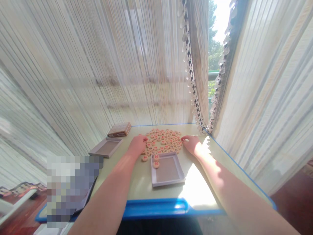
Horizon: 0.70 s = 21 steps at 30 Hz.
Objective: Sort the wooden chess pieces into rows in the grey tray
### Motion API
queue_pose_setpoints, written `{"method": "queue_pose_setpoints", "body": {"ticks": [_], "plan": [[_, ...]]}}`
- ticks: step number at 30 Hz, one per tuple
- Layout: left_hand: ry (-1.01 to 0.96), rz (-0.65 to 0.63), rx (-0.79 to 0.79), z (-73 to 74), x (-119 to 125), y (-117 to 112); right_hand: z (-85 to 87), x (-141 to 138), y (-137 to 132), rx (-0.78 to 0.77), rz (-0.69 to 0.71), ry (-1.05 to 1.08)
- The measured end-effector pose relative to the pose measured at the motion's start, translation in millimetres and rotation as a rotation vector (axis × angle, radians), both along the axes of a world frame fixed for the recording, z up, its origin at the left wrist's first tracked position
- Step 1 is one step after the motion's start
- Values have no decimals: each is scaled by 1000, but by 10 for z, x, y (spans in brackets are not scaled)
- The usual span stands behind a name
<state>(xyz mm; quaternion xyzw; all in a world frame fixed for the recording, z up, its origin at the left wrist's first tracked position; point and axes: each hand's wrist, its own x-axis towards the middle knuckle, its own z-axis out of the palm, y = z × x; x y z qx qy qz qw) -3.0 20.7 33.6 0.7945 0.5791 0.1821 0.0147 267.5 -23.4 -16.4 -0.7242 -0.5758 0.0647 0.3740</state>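
Note:
Many round wooden xiangqi pieces (163,142), with red or dark characters, lie in a loose spread on the pale table. My left hand (140,143) is at the spread's left edge, its curled fingers closed on a xiangqi piece that is mostly hidden. At the right edge, my right hand (192,143) pinches another xiangqi piece (182,139) between thumb and fingertips. Nearer to me sits a shallow open box (168,181). Two pieces (156,161) with red characters rest inside it, along its left side. One loose piece (145,158) lies just left of the box.
A second shallow box part (106,147) lies on the left, with a brown book-like box (119,129) behind it. A blurred-out object (73,186) covers the near left corner. The table has a blue rim (156,208); striped curtains (137,65) hang beyond it.

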Motion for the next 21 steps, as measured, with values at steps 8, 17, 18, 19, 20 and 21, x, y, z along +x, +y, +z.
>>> {"method": "queue_pose_setpoints", "body": {"ticks": [8,17,18,19,20,21], "plan": [[-63,136,-9,42,-156,85,42,0,23,-37,-12,33],[-11,174,-115,139,-241,48,25,-19,10,-31,62,-8],[4,181,-129,162,-254,37,30,-24,6,-31,60,-18],[28,185,-151,184,-265,25,38,-32,-1,-34,61,-36],[51,185,-181,205,-275,13,46,-42,-9,-40,67,-60],[65,182,-213,223,-281,1,55,-54,-18,-48,75,-85]]}}
